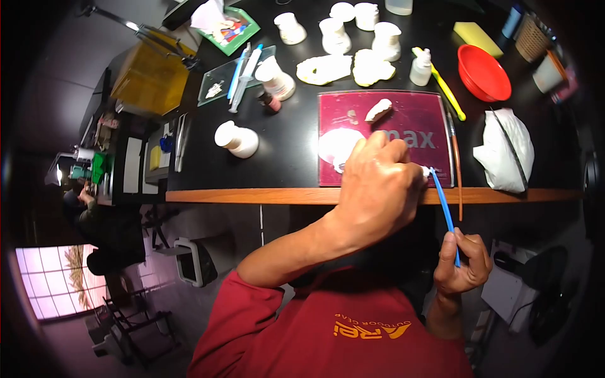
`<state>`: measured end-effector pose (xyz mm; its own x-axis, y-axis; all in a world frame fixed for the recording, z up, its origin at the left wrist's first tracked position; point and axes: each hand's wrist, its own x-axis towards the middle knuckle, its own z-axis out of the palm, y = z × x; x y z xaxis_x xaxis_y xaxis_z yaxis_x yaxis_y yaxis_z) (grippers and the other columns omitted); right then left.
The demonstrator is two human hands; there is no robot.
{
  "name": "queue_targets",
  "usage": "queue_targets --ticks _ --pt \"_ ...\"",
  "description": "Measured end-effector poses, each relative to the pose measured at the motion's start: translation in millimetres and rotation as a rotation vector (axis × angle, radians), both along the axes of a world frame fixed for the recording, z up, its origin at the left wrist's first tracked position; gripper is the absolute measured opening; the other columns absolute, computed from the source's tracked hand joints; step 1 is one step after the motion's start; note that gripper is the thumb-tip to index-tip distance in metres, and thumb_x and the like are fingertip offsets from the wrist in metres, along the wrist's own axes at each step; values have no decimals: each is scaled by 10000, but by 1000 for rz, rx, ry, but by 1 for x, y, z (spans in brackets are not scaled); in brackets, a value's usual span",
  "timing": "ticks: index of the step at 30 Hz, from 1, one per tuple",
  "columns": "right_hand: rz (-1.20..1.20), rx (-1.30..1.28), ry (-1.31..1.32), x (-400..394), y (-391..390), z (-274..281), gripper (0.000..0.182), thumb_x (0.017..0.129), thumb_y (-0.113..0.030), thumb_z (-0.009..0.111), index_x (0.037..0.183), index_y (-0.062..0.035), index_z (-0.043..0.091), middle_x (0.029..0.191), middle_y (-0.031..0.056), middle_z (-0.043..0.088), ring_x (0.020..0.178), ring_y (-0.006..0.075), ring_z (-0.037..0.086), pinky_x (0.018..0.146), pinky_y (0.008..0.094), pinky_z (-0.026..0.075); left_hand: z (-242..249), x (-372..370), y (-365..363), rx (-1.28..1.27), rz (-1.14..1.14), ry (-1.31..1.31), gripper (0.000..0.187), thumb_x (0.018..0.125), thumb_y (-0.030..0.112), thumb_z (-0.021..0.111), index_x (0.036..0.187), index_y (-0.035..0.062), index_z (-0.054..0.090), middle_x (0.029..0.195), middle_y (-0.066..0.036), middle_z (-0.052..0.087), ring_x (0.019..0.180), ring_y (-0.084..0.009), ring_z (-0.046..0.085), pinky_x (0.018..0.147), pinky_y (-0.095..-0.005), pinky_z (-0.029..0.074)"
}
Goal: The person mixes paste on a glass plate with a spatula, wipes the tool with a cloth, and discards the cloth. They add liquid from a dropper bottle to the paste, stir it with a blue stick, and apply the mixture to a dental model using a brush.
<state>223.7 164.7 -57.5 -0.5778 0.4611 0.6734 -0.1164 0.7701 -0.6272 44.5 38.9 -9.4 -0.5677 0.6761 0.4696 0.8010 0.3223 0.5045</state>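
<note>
My right hand (463, 261) grips a thin blue stick (445, 205) near its lower end. The stick's upper tip meets a small white piece (426, 171). That piece sits at the closed fingers of my left hand (384, 183), which reaches in over the front of a dark red glass slab (337, 104) with "max" printed on it. Part of the piece is hidden by the fingers. On the slab, a larger off-white piece (379, 111) lies beyond my left hand, and a bright white patch (339, 143) shows to its left.
White plaster models (335, 36) stand along the back, with a dropper bottle (420, 68) nearby. A red bowl (484, 72), white tissue (506, 151) and slim brush (456, 157) are at right. At left are a white jar (237, 139) and syringe (246, 79). Another person (85, 198) sits far left.
</note>
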Motion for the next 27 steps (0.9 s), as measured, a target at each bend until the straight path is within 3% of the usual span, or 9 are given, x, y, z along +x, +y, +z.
queue_targets --ticks 13,19,27 --pt "-8 18 23 1 0 1 107 841 64 746 920 15 693 666 87 639 513 142 561 464 263 416 -1 -4 -7 120 22 21 89 783 105 877 791 94 789 732 -33 590 690 -246 547 628 -398 434" --pt "-3 -21 -4 2 -1 5 115 840 26 772 940 6 720 677 71 651 511 141 614 465 265 452 10 -10 -17 78 33 23 176 769 40 885 930 87 833 749 -33 629 696 -214 568 640 -352 466" --pt "25 -17 -2 2 2 3 163 833 27 772 986 15 714 672 59 647 534 139 639 482 253 487 12 -11 -17 93 9 -15 150 792 16 850 929 64 811 774 -61 676 703 -226 605 647 -354 475"
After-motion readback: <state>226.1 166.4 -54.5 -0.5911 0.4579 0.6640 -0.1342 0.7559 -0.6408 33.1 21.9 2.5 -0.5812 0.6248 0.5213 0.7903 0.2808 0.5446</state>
